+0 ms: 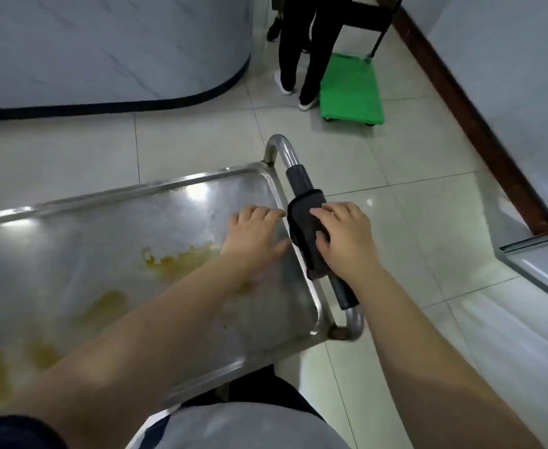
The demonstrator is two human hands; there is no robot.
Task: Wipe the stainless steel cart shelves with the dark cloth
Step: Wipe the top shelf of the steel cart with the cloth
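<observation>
Head view — where is the dark cloth [305, 234]?
— Draped on the handle [298, 181], clasped by the right hand [344, 234]; the left hand [253, 234] is held open, empty, over the shelf [104, 241]. Best bunched firmly before the stains [175, 259] are wiped.

Glossy stained steel shelf [104, 254], matt dark cloth [308, 234], shiny floor tiles [396, 176].
</observation>
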